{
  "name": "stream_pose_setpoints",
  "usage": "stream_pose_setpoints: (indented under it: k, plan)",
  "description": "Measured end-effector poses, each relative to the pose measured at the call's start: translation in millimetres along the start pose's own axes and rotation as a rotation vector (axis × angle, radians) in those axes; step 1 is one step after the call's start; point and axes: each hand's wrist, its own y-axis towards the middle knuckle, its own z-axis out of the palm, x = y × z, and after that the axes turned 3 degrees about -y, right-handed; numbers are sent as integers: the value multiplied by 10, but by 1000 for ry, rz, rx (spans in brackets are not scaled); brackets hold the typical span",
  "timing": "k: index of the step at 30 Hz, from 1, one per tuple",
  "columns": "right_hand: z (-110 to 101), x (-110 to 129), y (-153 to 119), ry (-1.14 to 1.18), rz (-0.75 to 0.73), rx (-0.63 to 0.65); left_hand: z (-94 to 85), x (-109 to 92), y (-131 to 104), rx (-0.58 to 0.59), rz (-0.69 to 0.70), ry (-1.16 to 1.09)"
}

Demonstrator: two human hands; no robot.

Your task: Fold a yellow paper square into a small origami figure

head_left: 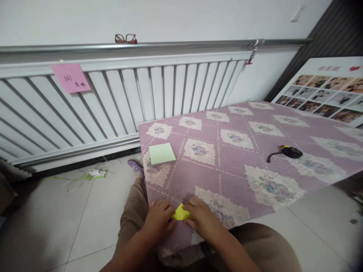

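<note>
Head camera view, from left to right: a pink note (70,78) with "361" and more handwriting hangs on the upper edge of the white radiator (112,87). On the floor tiles below it lies a green-and-white power strip (98,174), with white plugs seated in it and pale cords looped around it. Higher up, a pair of brown-framed glasses (126,38) rests on the metal pipe (184,45) above the radiator. Beneath, beside the table's left edge, my foot sits inside a purple slipper (135,165).

On the purple flowered tablecloth (204,170), my left hand (159,219) is near the table's near left corner, its thumb and fingers pinching the left end of a folded yellow paper (180,212). Beyond that hand, a pale green note pad (162,154) lies flat near the table's left edge, its sheets stacked square. The yellow paper is between my two hands, close in front of me, with a pointed fold turned up and away from me. My right hand (202,217) grips its right end between thumb and fingers.

Farther right, a black-and-yellow object (292,152) lies on the cloth, well apart from my hands, its dark strap curling out to the left. Past it, at the far right, a white board (312,71) with rows of small photos and a red heart leans at a tilt.
</note>
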Motion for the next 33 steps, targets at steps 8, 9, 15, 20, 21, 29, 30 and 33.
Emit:
stream_pose_setpoints:
  k: [8,9,15,20,21,29,30,33]
  plan:
    - [-81,129,18,-142,-33,67,-37,21,17,13,65,-6]
    - [-91,135,19,-146,-38,66,-20,33,15,-6,72,-29]
    - [-142,189,25,-190,-34,11,11,101,168,-185,68,-382]
    - [-250,262,52,24,111,-135,-204,-4,395,-190,-48,-897]
    - [-278,282,55,102,144,-167,-226,-47,414,-169,-91,-1046]
    - [-359,514,21,624,321,-304,-24,-312,318,-136,-257,-1671]
    - [-355,534,12,699,318,-281,-35,-330,292,-134,-268,-1747]
    - [-343,561,-16,1006,284,-167,-147,-372,202,-66,-275,-1914]
